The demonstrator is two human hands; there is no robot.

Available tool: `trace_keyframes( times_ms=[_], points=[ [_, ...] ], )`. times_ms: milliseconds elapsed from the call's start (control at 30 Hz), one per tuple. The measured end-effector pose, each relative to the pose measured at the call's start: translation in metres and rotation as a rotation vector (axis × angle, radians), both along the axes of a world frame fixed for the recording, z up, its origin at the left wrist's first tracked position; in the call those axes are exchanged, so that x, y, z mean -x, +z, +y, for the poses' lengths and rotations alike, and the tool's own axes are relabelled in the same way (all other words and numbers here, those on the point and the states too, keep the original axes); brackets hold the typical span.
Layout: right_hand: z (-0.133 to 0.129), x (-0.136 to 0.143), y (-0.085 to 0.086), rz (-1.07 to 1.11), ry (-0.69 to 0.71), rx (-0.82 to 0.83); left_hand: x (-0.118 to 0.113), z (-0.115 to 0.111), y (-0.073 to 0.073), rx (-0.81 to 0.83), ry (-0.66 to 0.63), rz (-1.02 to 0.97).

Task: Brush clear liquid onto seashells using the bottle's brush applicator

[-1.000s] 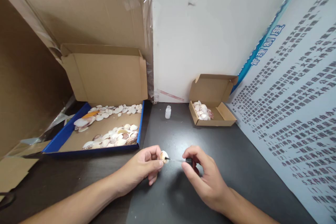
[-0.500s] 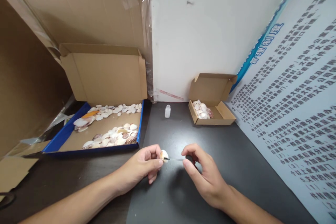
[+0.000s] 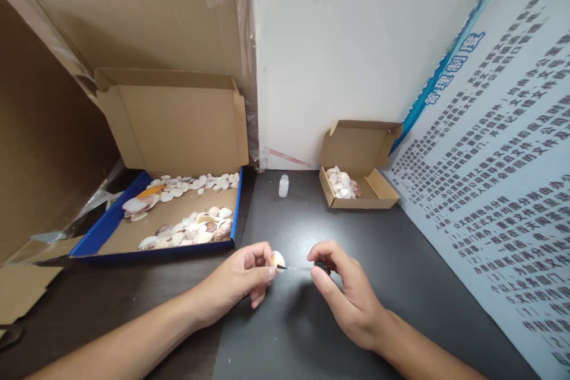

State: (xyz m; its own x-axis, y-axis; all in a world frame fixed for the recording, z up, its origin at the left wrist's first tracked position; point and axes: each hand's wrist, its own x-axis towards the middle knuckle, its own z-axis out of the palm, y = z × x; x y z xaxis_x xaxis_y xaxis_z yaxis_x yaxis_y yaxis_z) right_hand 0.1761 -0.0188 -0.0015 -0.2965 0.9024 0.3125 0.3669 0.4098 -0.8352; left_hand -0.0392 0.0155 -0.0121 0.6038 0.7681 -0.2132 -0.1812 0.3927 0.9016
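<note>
My left hand (image 3: 253,273) pinches a small pale seashell (image 3: 278,260) with orange-brown markings between thumb and fingers. In my right hand (image 3: 341,288) is a thin brush (image 3: 296,268) with a clear stem, a dark tip and a dark cap-like end partly hidden by the fingers. The dark tip meets the shell's face near my left thumb. Beyond both hands, a small clear bottle (image 3: 284,186) with whitish contents stands upright on the dark table (image 3: 267,332).
A blue-sided cardboard box (image 3: 154,228) with many shells stands open at the left. Another open cardboard box (image 3: 360,204), smaller, holds shells at the back right. A printed sheet (image 3: 503,190) borders the right side; a white wall (image 3: 356,59) rises behind.
The view has shifted slightly, moving the boxes and bottle a little up in the picture. Both hands keep their grips, and the brush tip stays at the shell.
</note>
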Motion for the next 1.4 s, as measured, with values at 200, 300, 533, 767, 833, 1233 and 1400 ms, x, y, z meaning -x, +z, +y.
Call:
trace_keyframes(
  times_ms=[200,300,533,767,833,1233,1400],
  points=[
    [-0.0010,0.0000,0.0000,-0.009,-0.016,-0.009,0.0000,0.0002,0.0000,-0.009,-0.004,0.012],
    [-0.0006,-0.0002,-0.0008,0.000,-0.010,0.001,-0.0002,-0.0004,0.0005,-0.012,-0.007,0.015],
    [-0.0001,-0.0009,-0.0014,-0.011,-0.009,0.028,0.0009,-0.0004,-0.0008,-0.033,-0.021,0.053],
    [0.0012,-0.0006,-0.0005,-0.024,-0.028,0.033,0.0019,-0.0005,0.0013,-0.064,-0.040,0.128],
    [0.0017,-0.0004,0.0000,-0.012,-0.056,0.021,0.0017,-0.0006,0.0016,-0.062,-0.039,0.126],
    [0.0029,-0.0010,-0.0027,0.037,-0.030,-0.041,0.0014,-0.0013,0.0014,-0.065,-0.049,0.125],
    [0.0020,-0.0003,-0.0005,0.066,-0.038,0.000,0.0017,-0.0015,-0.0010,-0.073,-0.046,0.111]
  ],
)
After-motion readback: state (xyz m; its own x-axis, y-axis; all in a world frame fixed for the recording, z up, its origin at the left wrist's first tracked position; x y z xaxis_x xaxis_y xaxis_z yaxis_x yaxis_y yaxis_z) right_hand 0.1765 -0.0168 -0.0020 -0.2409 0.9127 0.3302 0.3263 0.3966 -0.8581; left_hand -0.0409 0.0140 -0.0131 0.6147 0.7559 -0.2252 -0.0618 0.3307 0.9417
